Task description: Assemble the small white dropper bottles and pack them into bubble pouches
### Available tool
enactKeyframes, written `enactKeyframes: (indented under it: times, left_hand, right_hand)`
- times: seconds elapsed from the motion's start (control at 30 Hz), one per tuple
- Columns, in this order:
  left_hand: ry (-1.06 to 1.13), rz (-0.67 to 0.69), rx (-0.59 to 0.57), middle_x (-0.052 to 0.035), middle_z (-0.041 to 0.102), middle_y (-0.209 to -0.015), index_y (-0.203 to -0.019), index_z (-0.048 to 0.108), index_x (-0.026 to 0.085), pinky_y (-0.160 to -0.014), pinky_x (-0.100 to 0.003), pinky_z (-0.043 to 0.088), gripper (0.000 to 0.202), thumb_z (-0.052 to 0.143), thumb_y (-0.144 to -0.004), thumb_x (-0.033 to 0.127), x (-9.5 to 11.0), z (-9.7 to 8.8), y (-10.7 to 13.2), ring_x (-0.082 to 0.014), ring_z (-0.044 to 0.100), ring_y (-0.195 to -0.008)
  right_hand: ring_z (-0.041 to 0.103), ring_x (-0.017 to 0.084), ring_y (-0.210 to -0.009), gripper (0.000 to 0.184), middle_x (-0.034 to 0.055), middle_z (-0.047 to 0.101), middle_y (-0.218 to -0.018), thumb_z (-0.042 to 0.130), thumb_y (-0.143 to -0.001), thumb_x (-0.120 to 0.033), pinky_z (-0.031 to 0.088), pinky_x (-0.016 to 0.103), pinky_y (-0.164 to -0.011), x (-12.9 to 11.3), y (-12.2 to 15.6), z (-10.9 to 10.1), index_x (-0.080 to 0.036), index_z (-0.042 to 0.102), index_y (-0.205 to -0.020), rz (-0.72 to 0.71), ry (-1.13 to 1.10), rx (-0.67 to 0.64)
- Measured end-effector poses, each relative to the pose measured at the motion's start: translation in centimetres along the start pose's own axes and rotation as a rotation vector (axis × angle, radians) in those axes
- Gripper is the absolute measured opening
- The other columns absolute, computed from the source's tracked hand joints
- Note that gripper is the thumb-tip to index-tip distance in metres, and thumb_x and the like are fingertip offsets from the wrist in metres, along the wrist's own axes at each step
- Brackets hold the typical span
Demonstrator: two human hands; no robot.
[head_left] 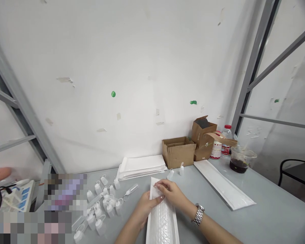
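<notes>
A long white bubble mailer (162,220) stretches away from the table's near edge, its far end narrow and raised. My left hand (147,207) grips its left edge, with the thumb across the top face. At the far end, the fingers of my right hand (170,192) close on the mailer, and a metal watch sits on that wrist. Whether anything is inside the mailer I cannot tell. To the left lies a cluster of small white-capped plastic bottles (109,200), several with looped cap straps. Two more small bottles, one of them upright (181,170), are beyond my right hand.
A stack of white mailers (142,166) lies by the wall. Beside it stand an open cardboard box (179,152) and a taller brown carton (203,142). Another flat mailer (226,186) is at right, near a plastic bowl of dark liquid (240,164) and a red-capped bottle (226,135).
</notes>
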State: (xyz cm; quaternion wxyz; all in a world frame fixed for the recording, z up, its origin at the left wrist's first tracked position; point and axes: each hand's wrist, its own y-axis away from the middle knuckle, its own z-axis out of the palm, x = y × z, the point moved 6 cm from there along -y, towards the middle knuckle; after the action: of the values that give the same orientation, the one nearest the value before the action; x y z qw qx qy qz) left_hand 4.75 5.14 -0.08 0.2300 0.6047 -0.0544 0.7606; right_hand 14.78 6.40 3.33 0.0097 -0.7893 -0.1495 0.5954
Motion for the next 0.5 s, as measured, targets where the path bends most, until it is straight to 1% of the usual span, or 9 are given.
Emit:
enactKeyframes:
  times: [0.07, 0.1, 0.13, 0.2, 0.27, 0.3, 0.37, 0.43, 0.5]
  left_hand:
    - [0.008, 0.000, 0.025, -0.0100, 0.070, -0.083, -0.092, 0.065, 0.010, -0.076, -0.031, 0.044, 0.045, 0.075, -0.055, 0.033, 0.0, -0.3, -0.1, -0.0240, 0.063, -0.081]
    - [0.018, 0.001, 0.047, -0.0099, 0.070, -0.083, -0.091, 0.065, 0.010, -0.076, -0.031, 0.045, 0.045, 0.075, -0.054, 0.032, 0.1, -0.5, -0.2, -0.0242, 0.064, -0.080]
    - [0.036, 0.007, 0.077, -0.0099, 0.070, -0.083, -0.091, 0.065, 0.010, -0.076, -0.032, 0.045, 0.045, 0.076, -0.053, 0.031, 0.3, -0.9, -0.2, -0.0244, 0.064, -0.080]
    - [0.103, 0.020, 0.165, -0.0104, 0.070, -0.085, -0.091, 0.064, 0.011, -0.076, -0.032, 0.046, 0.045, 0.077, -0.052, 0.029, 0.7, -1.9, -0.3, -0.0248, 0.064, -0.082]
    - [0.197, 0.026, 0.276, -0.0112, 0.070, -0.088, -0.089, 0.064, 0.011, -0.077, -0.032, 0.047, 0.043, 0.077, -0.052, 0.028, 1.1, -3.1, -0.4, -0.0251, 0.064, -0.085]
    - [0.243, 0.028, 0.324, -0.0116, 0.070, -0.088, -0.088, 0.065, 0.011, -0.078, -0.031, 0.047, 0.042, 0.077, -0.051, 0.027, 1.2, -3.6, -0.4, -0.0252, 0.064, -0.085]
    - [0.315, 0.032, 0.361, -0.0119, 0.070, -0.087, -0.088, 0.065, 0.011, -0.078, -0.032, 0.048, 0.041, 0.077, -0.053, 0.028, 1.5, -4.0, -0.3, -0.0254, 0.064, -0.085]
    - [0.334, 0.037, 0.316, -0.0123, 0.071, -0.086, -0.089, 0.065, 0.010, -0.077, -0.033, 0.048, 0.041, 0.075, -0.056, 0.032, 1.8, -3.7, -0.3, -0.0260, 0.064, -0.083]
    - [0.293, 0.030, 0.230, -0.0126, 0.071, -0.085, -0.090, 0.066, 0.009, -0.077, -0.034, 0.048, 0.041, 0.073, -0.058, 0.034, 1.9, -2.9, -0.2, -0.0263, 0.065, -0.082]
  right_hand:
    - [0.059, 0.019, -0.075, 0.032, 0.0049, 0.065, -0.080, 0.047, -0.080, -0.044, 0.046, 0.031, -0.070, 0.1, 0.1, 0.1, -0.017, 0.063, -0.087, 0.010, 0.001, -0.048]
    - [0.059, 0.019, -0.079, 0.032, 0.0051, 0.065, -0.083, 0.047, -0.080, -0.044, 0.046, 0.032, -0.073, 0.0, 0.1, -0.1, -0.018, 0.063, -0.091, -0.007, 0.009, -0.035]
    - [0.057, 0.020, -0.085, 0.032, 0.0056, 0.064, -0.090, 0.048, -0.080, -0.044, 0.045, 0.033, -0.078, -0.1, 0.0, -0.6, -0.019, 0.062, -0.095, -0.038, 0.024, 0.014]
    - [0.052, 0.021, -0.099, 0.035, 0.0072, 0.058, -0.106, 0.050, -0.079, -0.044, 0.040, 0.034, -0.088, -0.1, -0.2, -2.1, -0.021, 0.057, -0.106, -0.100, 0.064, 0.200]
    - [0.051, 0.021, -0.098, 0.042, 0.0086, 0.055, -0.109, 0.053, -0.075, -0.046, 0.040, 0.035, -0.087, 0.4, -0.4, -3.4, -0.021, 0.055, -0.109, -0.084, 0.076, 0.347]
    - [0.053, 0.020, -0.091, 0.043, 0.0084, 0.056, -0.103, 0.055, -0.073, -0.048, 0.042, 0.034, -0.081, 0.9, -0.7, -3.4, -0.019, 0.056, -0.105, -0.041, 0.058, 0.336]
    - [0.054, 0.017, -0.070, 0.040, 0.0045, 0.059, -0.082, 0.056, -0.070, -0.052, 0.045, 0.029, -0.063, 2.1, -1.3, -2.5, -0.017, 0.061, -0.089, 0.065, -0.012, 0.161]
    - [0.046, 0.011, -0.052, 0.038, -0.0012, 0.053, -0.062, 0.056, -0.070, -0.054, 0.038, 0.024, -0.048, 2.7, -1.5, -1.2, -0.017, 0.061, -0.073, 0.117, -0.083, -0.023]
    - [0.038, 0.008, -0.045, 0.038, -0.0044, 0.047, -0.057, 0.056, -0.070, -0.054, 0.031, 0.021, -0.041, 2.7, -1.6, -1.1, -0.017, 0.059, -0.070, 0.101, -0.135, -0.040]
